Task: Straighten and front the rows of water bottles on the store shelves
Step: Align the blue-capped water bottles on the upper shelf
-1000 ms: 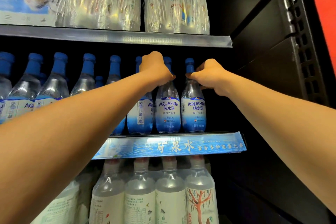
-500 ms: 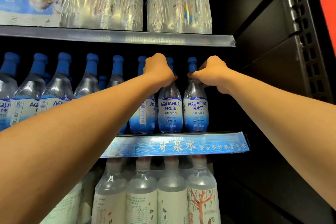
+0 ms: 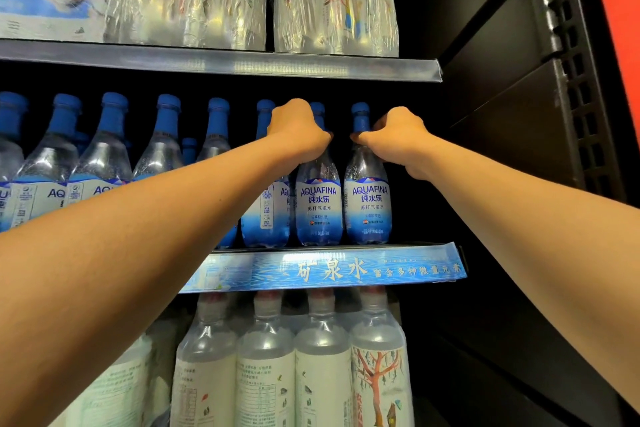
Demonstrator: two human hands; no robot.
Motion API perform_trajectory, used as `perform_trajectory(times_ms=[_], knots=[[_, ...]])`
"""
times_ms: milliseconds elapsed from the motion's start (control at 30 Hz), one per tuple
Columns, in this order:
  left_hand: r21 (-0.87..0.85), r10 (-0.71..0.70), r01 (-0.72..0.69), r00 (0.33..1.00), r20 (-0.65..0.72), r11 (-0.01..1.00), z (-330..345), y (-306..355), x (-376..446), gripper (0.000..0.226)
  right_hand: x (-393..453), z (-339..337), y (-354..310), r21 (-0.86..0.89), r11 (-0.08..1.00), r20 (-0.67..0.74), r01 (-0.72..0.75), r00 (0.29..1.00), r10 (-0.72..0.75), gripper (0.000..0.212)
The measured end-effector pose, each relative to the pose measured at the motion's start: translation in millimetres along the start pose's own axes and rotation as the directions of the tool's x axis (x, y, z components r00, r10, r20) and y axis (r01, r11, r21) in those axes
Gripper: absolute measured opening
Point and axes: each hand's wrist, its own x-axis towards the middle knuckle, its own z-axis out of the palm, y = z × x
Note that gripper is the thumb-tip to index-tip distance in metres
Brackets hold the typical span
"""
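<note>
We count eight blue-capped bottles fronting the middle shelf (image 3: 325,270). Our left hand (image 3: 299,130) curls its fingers round the neck of the second bottle from the right (image 3: 318,204); our right hand (image 3: 394,132) pinches the neck of the rightmost bottle (image 3: 367,201). Both stand upright, labels forward.
</note>
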Motion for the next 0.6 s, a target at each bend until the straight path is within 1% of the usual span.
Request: perform_trajectory(times_ms=[67,100,167,200,267,333,400,467,533,600], knots=[[-0.02,-0.018,0.018,1.0,-0.018,1.0,-6.0,-1.4,0.3,0.032,-2.1,-0.4,-0.9,-0.003,1.0,-0.025,-0.009,1.0,0.009,0.043],[-0.025,-0.021,0.02,0.999,-0.036,0.999,-10.6,-2.0,0.3,0.03,-3.6,-1.1,-1.7,-0.014,1.0,-0.055,-0.013,0.998,0.013,0.045],[-0.048,-0.01,0.007,0.998,-0.062,0.999,-22.1,-4.4,-1.2,0.022,-7.8,-1.5,-6.1,-0.05,0.999,-0.151,-0.02,0.988,0.013,0.047],[-0.068,0.002,-0.007,0.997,-0.072,0.998,-27.8,-5.9,-2.8,0.021,-10.9,-1.5,-10.0,-0.072,0.997,-0.209,-0.019,0.978,0.004,0.047],[-0.09,0.011,-0.022,0.993,-0.121,0.996,-40.5,-12.8,-7.6,0.022,-16.9,2.5,-20.7,-0.127,0.992,-0.314,0.013,0.948,-0.053,0.042],[-0.084,0.008,-0.023,0.983,-0.183,0.996,-55.1,-23.2,-13.2,0.02,-21.8,9.9,-33.2,-0.136,0.988,-0.373,0.067,0.921,-0.114,0.039],[-0.059,-0.001,-0.013,0.974,-0.227,0.998,-69.7,-36.0,-14.4,0.021,-25.9,16.5,-45.4,-0.067,0.992,-0.365,0.106,0.923,-0.123,0.037],[-0.04,-0.021,0.012,0.971,-0.24,0.999,-84.3,-52.0,-13.1,0.022,-31.2,25.5,-57.2,-0.015,0.988,-0.314,0.152,0.938,-0.15,0.038],[-0.022,-0.032,0.027,0.973,-0.227,0.999,-95.5,-66.7,-10.1,0.021,-36.9,34.9,-68.7,0.008,0.977,-0.254,0.213,0.945,-0.204,0.042],[-0.023,-0.035,0.031,0.981,-0.19,0.999,-103.8,-78.7,-5.9,0.022,-41.1,46.4,-80.5,0.022,0.969,-0.212,0.245,0.949,-0.235,0.041]])
